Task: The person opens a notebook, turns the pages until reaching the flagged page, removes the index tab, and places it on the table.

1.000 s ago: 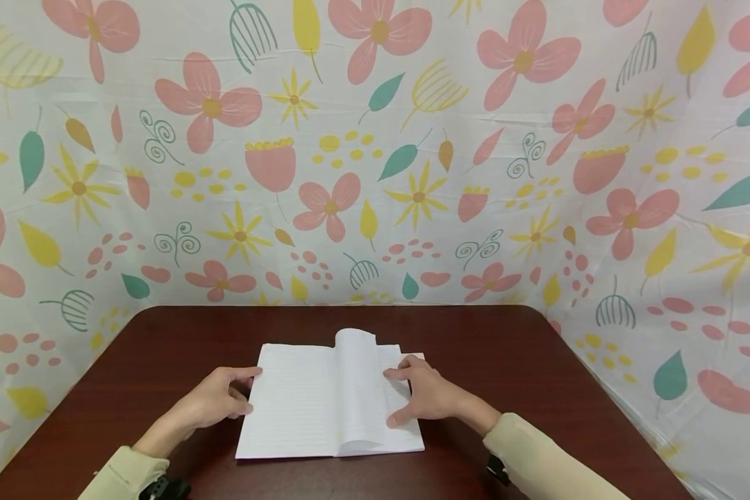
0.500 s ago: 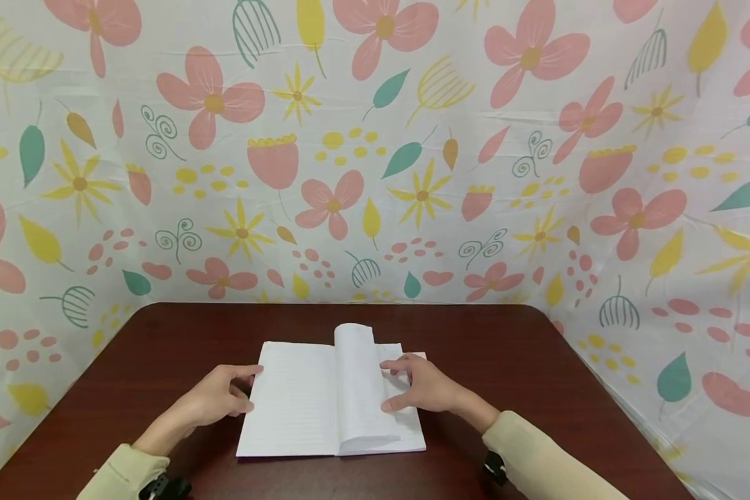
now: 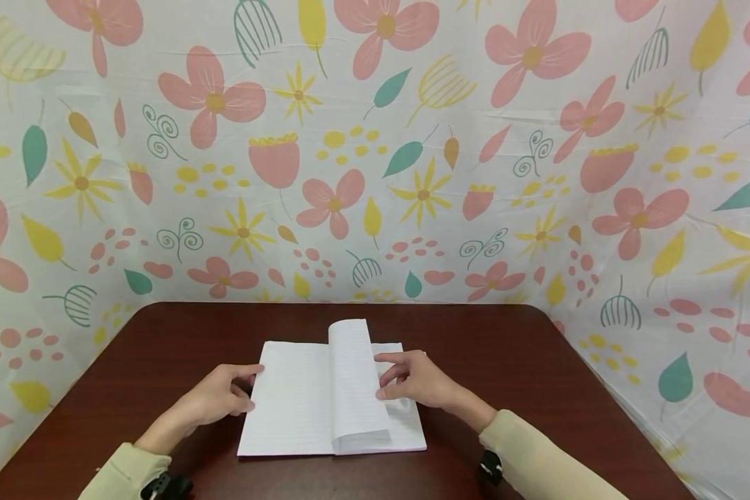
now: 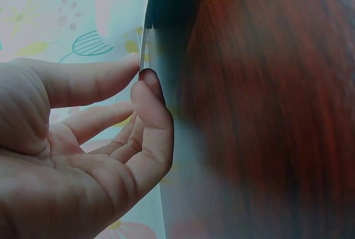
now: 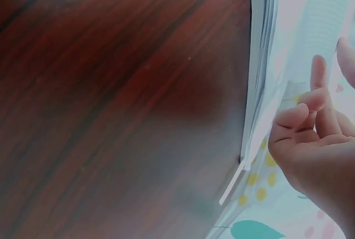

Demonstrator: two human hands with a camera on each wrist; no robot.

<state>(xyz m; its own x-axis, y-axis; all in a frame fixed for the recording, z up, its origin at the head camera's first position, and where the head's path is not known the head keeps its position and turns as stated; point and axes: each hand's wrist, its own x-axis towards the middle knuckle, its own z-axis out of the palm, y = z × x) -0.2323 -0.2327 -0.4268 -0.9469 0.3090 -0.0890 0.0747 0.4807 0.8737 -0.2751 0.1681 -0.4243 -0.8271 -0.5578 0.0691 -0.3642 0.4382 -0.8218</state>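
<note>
An open lined notebook point(image 3: 290, 406) lies on the dark brown table. My left hand point(image 3: 211, 396) pinches its left edge; in the left wrist view, the thumb and curled index finger of that hand point(image 4: 150, 133) meet on the thin edge. Toward the spine, a batch of curved pages point(image 3: 355, 385) stands raised over the right half. My right hand point(image 3: 421, 378) holds the free edge of these pages with thumb and index finger. The right wrist view shows the index finger of the hand point(image 5: 319, 145) extended and the other fingers curled.
The wooden table point(image 3: 506, 361) reaches back to a white flower-printed cloth point(image 3: 375, 208) that hangs behind it and along the sides. Cream sleeves point(image 3: 531, 451) cover both forearms, and dark bands point(image 3: 492, 467) sit on the wrists.
My right hand has shifted a little left and raised the batch of pages higher, tilting it toward the spine. The left hand stays at the notebook's left edge.
</note>
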